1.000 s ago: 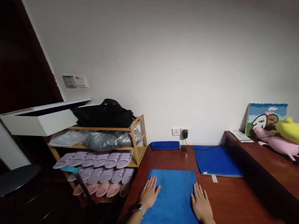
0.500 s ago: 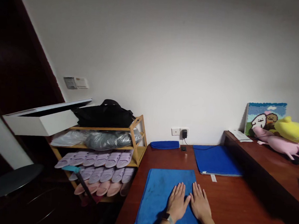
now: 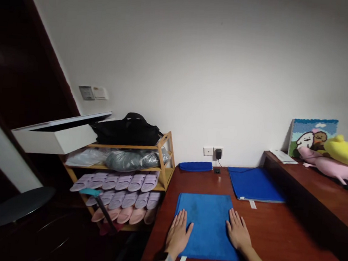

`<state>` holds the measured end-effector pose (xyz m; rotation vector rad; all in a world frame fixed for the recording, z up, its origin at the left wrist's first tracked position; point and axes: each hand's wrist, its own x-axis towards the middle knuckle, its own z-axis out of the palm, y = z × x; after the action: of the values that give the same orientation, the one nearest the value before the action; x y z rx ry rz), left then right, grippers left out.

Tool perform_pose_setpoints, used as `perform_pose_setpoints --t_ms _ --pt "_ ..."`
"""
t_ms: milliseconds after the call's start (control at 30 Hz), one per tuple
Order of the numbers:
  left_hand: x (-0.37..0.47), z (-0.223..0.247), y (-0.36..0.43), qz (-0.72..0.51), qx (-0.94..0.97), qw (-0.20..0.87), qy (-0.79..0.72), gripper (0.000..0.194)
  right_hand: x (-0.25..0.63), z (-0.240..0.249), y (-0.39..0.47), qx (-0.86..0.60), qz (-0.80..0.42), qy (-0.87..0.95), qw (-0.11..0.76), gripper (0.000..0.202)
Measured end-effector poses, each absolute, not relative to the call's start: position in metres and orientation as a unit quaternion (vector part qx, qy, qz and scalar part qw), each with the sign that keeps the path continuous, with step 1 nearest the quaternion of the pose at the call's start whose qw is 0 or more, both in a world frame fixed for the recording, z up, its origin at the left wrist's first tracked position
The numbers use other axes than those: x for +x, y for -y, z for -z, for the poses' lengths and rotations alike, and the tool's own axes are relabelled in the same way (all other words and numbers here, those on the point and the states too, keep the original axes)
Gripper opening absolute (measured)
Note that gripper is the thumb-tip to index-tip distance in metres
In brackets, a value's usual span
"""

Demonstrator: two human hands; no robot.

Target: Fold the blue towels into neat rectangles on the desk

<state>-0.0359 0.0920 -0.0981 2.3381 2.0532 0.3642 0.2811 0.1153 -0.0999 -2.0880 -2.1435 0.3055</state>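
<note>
A blue cloth lies flat near the front of the brown table, with darker smudges on its upper part and a white tag at its lower left. My left hand rests flat on the cloth's left edge, fingers stretched out and thumb apart; a watch is on that wrist. On the right edge lies my right hand, palm down with its fingers extended. Neither hand grips anything. Farther back to the right is a stack of darker blue cloths with a white tag.
Against the wall lies a narrow folded blue cloth, beside a plugged-in black adapter. At left stands a wooden rack with slippers and a black bag. A raised ledge at right holds plush toys.
My left hand has slid left across the cloth from its middle to its left edge. My right hand stays at the right edge. The view has shifted slightly.
</note>
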Motion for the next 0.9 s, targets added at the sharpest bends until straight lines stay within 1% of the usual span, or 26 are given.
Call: perform_pose_setpoints --t_ms 133,267,367,600,700,900 --pt "-0.033 0.100 -0.093 -0.127 0.747 -0.002 -0.652 0.075 0.278 0.098 -0.107 -0.705 -0.099 0.700 0.061 0.070" --pt "-0.034 0.101 -0.093 -0.124 0.746 -0.001 -0.654 0.073 0.281 0.113 -0.083 -0.703 -0.080 0.700 0.100 0.070" --pt "-0.034 0.101 -0.093 -0.120 0.745 0.002 -0.656 0.074 0.285 0.122 -0.066 -0.700 -0.091 0.702 0.097 0.072" --pt "-0.031 0.099 -0.095 -0.124 0.740 -0.008 -0.661 0.068 0.284 0.118 -0.059 -0.692 -0.095 0.707 0.113 0.071" --pt "0.004 0.092 -0.090 -0.143 0.758 -0.016 -0.637 0.066 0.283 0.117 -0.059 -0.692 -0.096 0.706 0.114 0.071" --pt "0.118 0.084 -0.073 -0.166 0.852 0.046 -0.494 0.063 0.285 0.118 -0.058 -0.680 -0.086 0.721 0.099 0.068"
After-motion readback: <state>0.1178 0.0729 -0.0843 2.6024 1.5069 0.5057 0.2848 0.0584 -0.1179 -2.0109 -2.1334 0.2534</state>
